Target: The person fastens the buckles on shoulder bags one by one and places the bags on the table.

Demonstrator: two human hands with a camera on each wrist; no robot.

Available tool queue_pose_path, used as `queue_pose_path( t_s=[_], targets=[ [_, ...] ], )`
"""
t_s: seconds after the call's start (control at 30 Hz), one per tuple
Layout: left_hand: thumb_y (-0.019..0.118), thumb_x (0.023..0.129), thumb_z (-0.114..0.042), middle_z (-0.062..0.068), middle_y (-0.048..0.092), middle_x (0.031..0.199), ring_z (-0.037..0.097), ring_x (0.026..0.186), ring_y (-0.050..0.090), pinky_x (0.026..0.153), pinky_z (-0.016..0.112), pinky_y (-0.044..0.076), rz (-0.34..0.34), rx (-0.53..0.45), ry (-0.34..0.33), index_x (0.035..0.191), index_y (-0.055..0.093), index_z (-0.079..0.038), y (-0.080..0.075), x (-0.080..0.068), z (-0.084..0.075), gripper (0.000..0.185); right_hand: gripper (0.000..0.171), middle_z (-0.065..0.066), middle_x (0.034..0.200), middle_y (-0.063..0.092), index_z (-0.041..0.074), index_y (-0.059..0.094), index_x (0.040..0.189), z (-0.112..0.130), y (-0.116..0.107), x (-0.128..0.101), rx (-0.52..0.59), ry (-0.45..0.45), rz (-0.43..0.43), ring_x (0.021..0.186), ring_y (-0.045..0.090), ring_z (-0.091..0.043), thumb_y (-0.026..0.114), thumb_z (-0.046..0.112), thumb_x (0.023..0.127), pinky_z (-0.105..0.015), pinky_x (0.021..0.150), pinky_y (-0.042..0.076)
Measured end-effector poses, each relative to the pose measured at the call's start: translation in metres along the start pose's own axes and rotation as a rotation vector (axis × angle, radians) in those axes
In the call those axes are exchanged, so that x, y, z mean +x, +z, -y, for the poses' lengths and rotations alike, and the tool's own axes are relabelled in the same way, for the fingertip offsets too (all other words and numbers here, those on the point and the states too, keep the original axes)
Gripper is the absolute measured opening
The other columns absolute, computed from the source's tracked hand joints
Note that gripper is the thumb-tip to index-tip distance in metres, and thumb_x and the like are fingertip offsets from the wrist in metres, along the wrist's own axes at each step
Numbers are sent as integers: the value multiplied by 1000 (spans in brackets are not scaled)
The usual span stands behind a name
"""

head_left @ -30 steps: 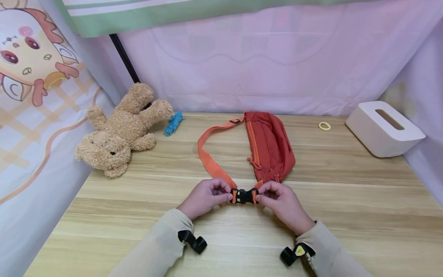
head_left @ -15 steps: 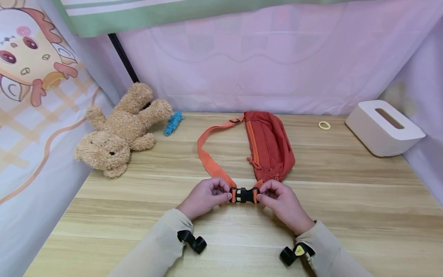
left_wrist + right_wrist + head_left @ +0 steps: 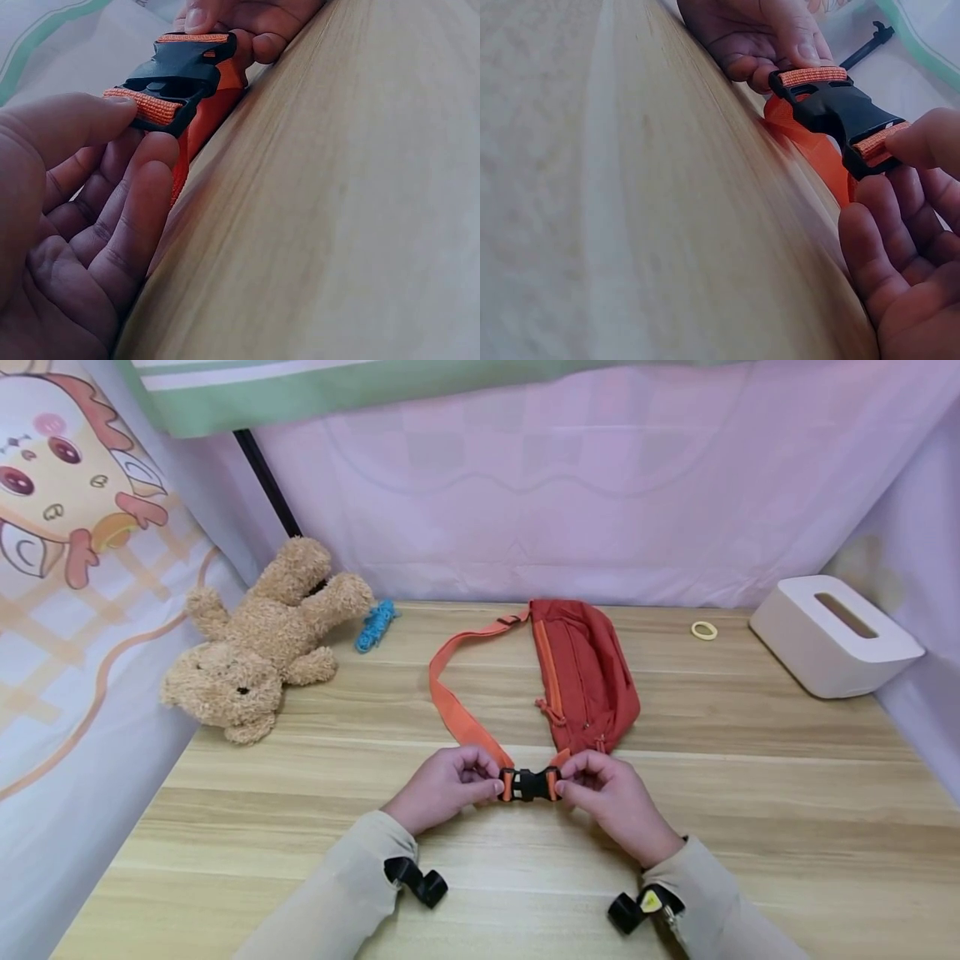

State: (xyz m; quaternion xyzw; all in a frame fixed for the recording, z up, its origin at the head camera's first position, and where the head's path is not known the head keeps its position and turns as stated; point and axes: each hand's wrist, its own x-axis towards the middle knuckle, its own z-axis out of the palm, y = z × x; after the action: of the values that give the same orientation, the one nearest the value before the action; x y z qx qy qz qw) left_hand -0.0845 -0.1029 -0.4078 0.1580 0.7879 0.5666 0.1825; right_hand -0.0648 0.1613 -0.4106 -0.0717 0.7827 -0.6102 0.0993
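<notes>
A black side-release buckle (image 3: pixel 531 784) is held between both hands near the middle of the table, its two halves joined. My left hand (image 3: pixel 450 785) pinches its left end, where orange webbing loops through. At the other end my right hand (image 3: pixel 617 802) pinches the buckle between thumb and fingers. In both wrist views the buckle (image 3: pixel 176 75) is seen close over the wood, thumbs on top and fingers beneath. An orange strap (image 3: pixel 453 710) curves from the buckle back to a red waist bag (image 3: pixel 585 677), which lies on its side beyond the hands.
On the wooden table (image 3: pixel 480 893), a tan teddy bear (image 3: pixel 262 639) lies at the left beside a blue bundle of cord (image 3: pixel 377 627). A pale yellow ring (image 3: pixel 704 631) and a white tissue box (image 3: pixel 836 639) are at the back right. Printed cloth (image 3: pixel 540 493) hangs behind.
</notes>
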Motion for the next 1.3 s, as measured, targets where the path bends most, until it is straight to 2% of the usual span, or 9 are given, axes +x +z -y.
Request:
queue_pose_path(
  t_s=[0.3,0.5,0.8,1.13,1.3],
  targets=[
    [71,94,-14,3,69,86,17,76,65,64,27,53,17,19,-2,97,65,-8,-1,1,-1,9,11,-9,96,64,6,62,95,-2,1,0,-34,-16,-4,77,56,-20,71,2,90,-26,64,50],
    [71,95,-14,3,69,85,17,72,64,60,27,52,17,4,-8,98,65,-7,0,1,-2,9,11,-10,93,65,6,61,96,-3,1,0,-17,-21,-16,76,60,-20,70,3,90,-27,64,51],
    [70,95,-12,3,70,86,17,73,66,64,29,55,-8,-37,-28,98,64,-7,0,2,-2,8,12,-13,93,66,3,60,96,-3,1,0,43,-28,-28,77,64,-20,71,3,91,-29,66,54],
    [70,95,-8,6,71,87,18,77,68,68,30,57,-9,-73,-44,98,64,-3,0,3,-1,7,12,-12,93,66,5,61,96,-1,1,0,21,-10,-7,77,64,-21,72,4,90,-28,65,53],
    [73,93,-12,5,71,84,18,73,67,64,29,55,9,-54,-48,97,66,-5,0,2,-2,10,13,-12,94,67,3,64,97,0,0,0,8,-6,-3,78,63,-20,73,5,89,-28,66,53]
  ],
)
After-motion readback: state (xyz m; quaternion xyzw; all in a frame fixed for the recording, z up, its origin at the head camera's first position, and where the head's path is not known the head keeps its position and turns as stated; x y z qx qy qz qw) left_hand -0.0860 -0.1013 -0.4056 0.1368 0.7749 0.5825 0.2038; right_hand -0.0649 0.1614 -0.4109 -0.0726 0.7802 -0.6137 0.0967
